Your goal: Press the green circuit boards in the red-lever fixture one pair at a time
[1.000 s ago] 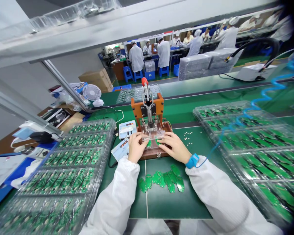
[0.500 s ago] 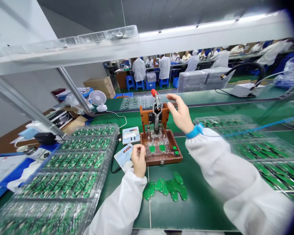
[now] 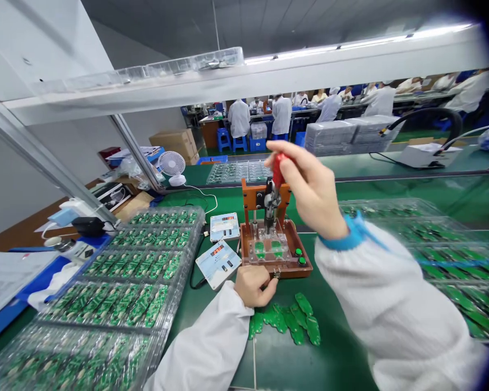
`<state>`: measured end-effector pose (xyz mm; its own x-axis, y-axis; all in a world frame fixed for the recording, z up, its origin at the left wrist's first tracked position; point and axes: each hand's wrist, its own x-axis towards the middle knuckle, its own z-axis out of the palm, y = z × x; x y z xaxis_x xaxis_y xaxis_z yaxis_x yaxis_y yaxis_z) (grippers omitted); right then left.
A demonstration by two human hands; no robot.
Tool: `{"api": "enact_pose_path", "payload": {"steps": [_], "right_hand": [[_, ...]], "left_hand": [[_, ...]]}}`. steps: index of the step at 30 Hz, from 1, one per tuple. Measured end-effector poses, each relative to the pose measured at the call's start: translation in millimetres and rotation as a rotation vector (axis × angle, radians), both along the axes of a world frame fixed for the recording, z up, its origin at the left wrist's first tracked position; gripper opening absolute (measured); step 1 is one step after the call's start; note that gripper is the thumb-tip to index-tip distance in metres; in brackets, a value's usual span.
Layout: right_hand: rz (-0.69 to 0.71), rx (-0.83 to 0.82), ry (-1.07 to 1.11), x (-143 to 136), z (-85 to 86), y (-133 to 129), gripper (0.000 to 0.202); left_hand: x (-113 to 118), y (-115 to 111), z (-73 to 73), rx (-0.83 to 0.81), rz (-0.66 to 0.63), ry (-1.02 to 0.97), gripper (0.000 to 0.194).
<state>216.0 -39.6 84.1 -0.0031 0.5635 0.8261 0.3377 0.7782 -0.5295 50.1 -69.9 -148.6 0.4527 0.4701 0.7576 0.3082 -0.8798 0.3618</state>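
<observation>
My right hand (image 3: 315, 193) is wrapped round the red handle (image 3: 277, 171) of a toggle clamp (image 3: 272, 203) on a brown test fixture (image 3: 248, 193). Under the clamp, a clear plate (image 3: 268, 255) covers two green circuit boards (image 3: 276, 248). My left hand (image 3: 252, 285) is closed, its fingers curled down at the front edge of the fixture, close to the metal latch (image 3: 276, 274). Whatever lies inside those fingers, if anything, is hidden. Just in front of it, several loose green circuit boards (image 3: 297, 320) overlap on the green mat.
Clear trays of circuit boards (image 3: 134, 271) stand at left, and more trays (image 3: 440, 255) at right. Two meter boxes (image 3: 219, 263) with red digits sit left of the fixture. A blue wrist strap (image 3: 344, 234) trails a cord rightward. Behind are a small fan (image 3: 172, 164) and co-workers.
My right hand has gone from open beside the clamp to gripping its red handle, which now leans right. My left hand has moved down and right to the fixture's front edge. The view has shifted slightly.
</observation>
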Motion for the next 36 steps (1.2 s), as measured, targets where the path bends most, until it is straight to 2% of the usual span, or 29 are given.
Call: {"api": "enact_pose_path", "payload": {"steps": [2, 5, 12, 18, 23, 30, 36], "right_hand": [[-0.078, 0.068, -0.089, -3, -16.8, -26, 0.034], [-0.146, 0.130, -0.179, -5, -40.3, -41, 0.037], [-0.124, 0.156, -0.160, -3, -80.0, -39, 0.034], [-0.025, 0.117, -0.124, -1, -114.5, -35, 0.047], [0.035, 0.049, -0.026, -3, -124.8, -34, 0.055], [0.068, 0.077, -0.018, -3, -127.5, -33, 0.064], [0.071, 0.109, -0.043, -1, -123.6, -32, 0.066]], "left_hand": [[0, 0, -1.4, 0.011, -0.003, 0.004, 0.035], [0, -1, -1.5, 0.014, -0.001, 0.022, 0.034], [0, -1, 0.2, 0.007, 0.008, 0.036, 0.033], [2, 0, 1.1, -0.010, -0.018, -0.002, 0.034], [5, -1, 3.9, -0.147, -0.016, -0.078, 0.042], [3, 4, 9.9, -0.221, 0.177, -0.221, 0.047], [-4, 9, 9.3, -0.262, 0.320, -0.210, 0.049]]}}
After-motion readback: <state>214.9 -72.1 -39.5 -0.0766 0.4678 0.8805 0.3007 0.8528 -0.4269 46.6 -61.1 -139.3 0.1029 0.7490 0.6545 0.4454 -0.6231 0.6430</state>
